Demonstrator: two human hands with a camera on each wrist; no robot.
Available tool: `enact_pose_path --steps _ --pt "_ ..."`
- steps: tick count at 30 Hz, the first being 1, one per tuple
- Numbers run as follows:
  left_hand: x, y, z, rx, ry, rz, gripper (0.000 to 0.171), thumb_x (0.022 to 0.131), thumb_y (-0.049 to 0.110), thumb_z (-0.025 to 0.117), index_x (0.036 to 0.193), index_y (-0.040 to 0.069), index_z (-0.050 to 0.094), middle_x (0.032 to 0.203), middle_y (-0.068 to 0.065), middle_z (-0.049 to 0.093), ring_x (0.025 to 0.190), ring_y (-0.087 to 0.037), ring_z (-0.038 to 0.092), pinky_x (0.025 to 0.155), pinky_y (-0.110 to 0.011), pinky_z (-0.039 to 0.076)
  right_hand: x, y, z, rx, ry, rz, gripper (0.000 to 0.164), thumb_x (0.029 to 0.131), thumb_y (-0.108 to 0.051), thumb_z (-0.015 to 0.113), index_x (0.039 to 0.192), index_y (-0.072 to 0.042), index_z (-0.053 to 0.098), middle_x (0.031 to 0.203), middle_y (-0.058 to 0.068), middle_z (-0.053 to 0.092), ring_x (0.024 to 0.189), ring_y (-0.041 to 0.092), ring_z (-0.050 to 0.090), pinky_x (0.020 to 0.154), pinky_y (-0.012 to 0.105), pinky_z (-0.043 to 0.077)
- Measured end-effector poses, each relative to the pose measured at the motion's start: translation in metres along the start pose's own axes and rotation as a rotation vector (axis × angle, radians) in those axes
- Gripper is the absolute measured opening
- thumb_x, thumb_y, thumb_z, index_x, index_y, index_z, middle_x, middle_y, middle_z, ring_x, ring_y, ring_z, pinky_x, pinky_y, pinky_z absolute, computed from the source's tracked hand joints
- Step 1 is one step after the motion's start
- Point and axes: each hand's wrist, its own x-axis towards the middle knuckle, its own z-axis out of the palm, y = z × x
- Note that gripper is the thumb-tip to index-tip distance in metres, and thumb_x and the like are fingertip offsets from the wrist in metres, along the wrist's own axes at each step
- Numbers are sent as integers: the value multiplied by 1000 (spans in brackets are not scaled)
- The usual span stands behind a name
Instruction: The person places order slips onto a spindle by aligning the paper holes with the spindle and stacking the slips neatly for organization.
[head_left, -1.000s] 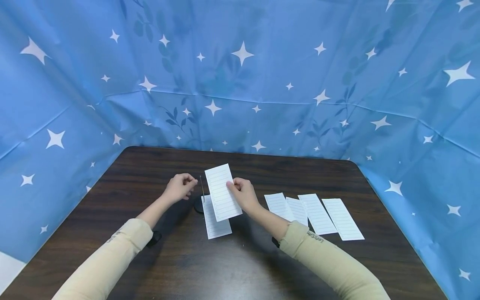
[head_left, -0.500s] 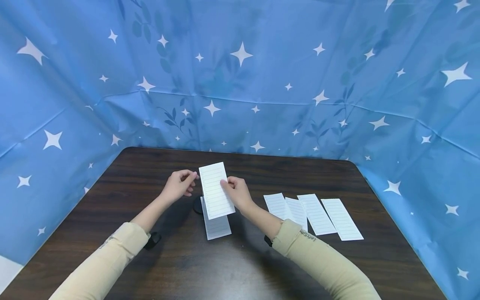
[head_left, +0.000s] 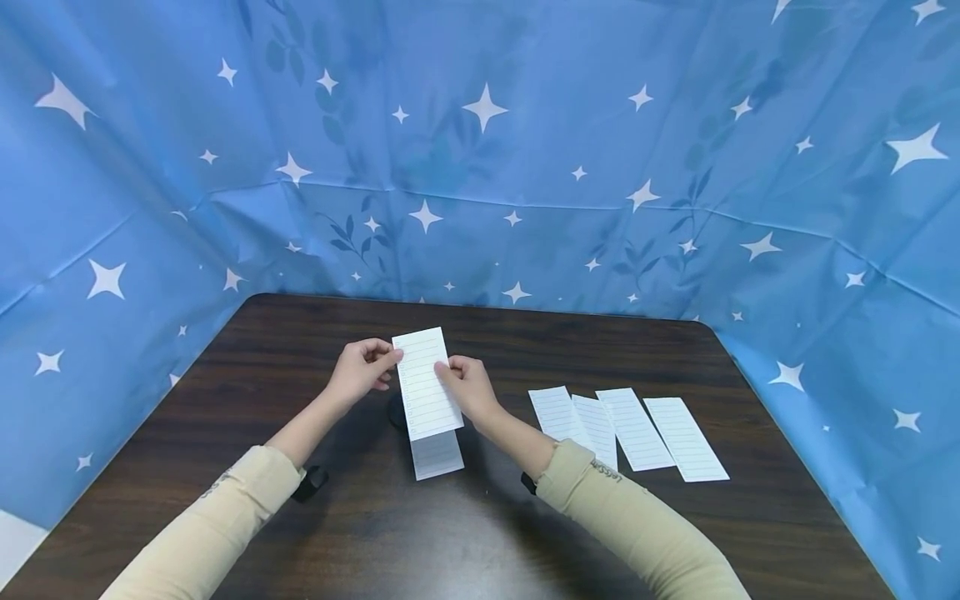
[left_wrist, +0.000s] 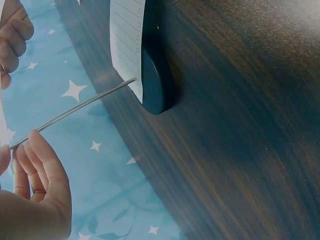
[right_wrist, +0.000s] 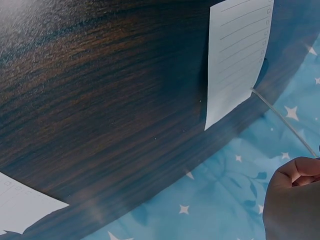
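My left hand pinches the upper left edge of a white lined paper slip, its thumb on the front. The right hand grips the same slip by its right edge, thumb in front. Behind and below hangs a second lined slip, pierced by the thin metal rod of a spike holder with a dark base. In the left wrist view, the rod's far end reaches the left hand's fingertips. Whether the held slip is pierced is hidden. In the right wrist view, the rod runs to the right hand's upper side.
Several more lined slips lie to the right on the dark wooden table, some overlapping. A blue curtain with white stars hangs behind the table.
The right hand has brought its slip leftward, over the spike rod. The left hand, apart from the slip one second ago, now has its thumb on the slip's left edge.
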Motion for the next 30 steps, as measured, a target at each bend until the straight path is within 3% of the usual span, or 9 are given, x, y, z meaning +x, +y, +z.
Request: enact_pose_path --steps 3,12,22,30 --pt "0 -1 1 -5 -2 -7 31 94 22 58 105 -7 60 87 -17 61 67 -13 59 60 -24 56 -1 1 1 0 -6 1 26 96 -17 54 90 6 65 53 -2 46 52 10 44 49 20 34" --pt "4 5 2 -8 18 -4 29 95 20 57 103 -8 61 75 -4 57 61 -8 54 57 -23 56 1 -4 1 1 8 9 26 96 -18 55 92 5 65 55 -2 48 54 10 46 51 20 36" --pt "6 8 5 25 20 3 25 92 18 60 100 -6 61 76 -4 57 63 -9 54 59 -25 57 2 -8 -2 20 15 58 26 96 -19 54 99 5 66 68 7 62 59 9 53 53 19 41" --pt "7 8 5 6 38 -30 30 96 20 55 106 -7 63 77 -4 57 63 -8 55 58 -23 56 2 -7 -3 21 14 61 27 96 -19 54 95 5 66 58 -2 52 57 10 49 53 19 38"
